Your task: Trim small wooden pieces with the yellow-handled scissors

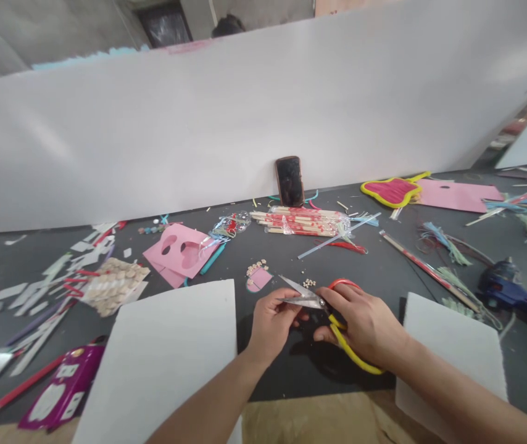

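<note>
In my right hand (360, 320) is a pair of scissors (307, 300) with one red and one yellow handle, its blades apart and pointing left. My left hand (270, 317) is closed in a pinch at the blades; whatever small thing it holds is too hidden to name. Just beyond the blades lies a small pink piece (260, 279) edged with pale beads along its top. A little heap of pale bits (309, 283) rests beside the scissors.
A phone (290, 180) leans against the white board (226, 123). Bundled sticks (300, 221) lie before it. Pink cut sheets (182, 251) are at left, a blue glue gun (518, 296) at right. White panels (171, 357) flank my arms; paper strips (44, 290) litter the left.
</note>
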### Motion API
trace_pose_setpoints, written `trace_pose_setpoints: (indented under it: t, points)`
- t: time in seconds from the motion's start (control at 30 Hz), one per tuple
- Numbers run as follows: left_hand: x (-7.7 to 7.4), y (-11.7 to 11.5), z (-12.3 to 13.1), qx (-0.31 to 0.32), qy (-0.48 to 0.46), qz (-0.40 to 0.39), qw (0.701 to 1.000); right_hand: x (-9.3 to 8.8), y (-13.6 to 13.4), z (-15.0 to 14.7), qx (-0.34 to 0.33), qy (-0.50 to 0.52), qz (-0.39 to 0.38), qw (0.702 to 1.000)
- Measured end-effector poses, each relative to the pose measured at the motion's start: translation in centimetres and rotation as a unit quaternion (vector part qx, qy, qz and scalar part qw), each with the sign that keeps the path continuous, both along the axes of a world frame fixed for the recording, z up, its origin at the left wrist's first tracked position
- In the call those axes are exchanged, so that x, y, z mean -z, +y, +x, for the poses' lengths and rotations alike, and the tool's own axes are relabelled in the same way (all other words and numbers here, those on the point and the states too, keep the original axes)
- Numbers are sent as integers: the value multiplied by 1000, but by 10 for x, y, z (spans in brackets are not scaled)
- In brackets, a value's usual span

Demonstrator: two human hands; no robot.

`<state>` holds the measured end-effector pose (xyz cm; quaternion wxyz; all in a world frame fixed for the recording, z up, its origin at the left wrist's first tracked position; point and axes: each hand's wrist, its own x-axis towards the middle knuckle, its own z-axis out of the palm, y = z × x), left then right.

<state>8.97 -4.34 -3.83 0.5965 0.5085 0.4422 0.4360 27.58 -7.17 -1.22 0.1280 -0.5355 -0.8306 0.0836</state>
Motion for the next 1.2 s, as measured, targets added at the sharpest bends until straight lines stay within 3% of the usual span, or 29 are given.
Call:
trace_pose_setpoints:
  t: [0.67, 1.2]
  points:
    - [1, -1, 0, -2, -4, 23, 1000, -3, 0, -2, 24, -30, 21, 999]
    - [0, 0, 1, 17, 7, 0, 1000, -1, 0, 1, -2, 17, -2, 1000]
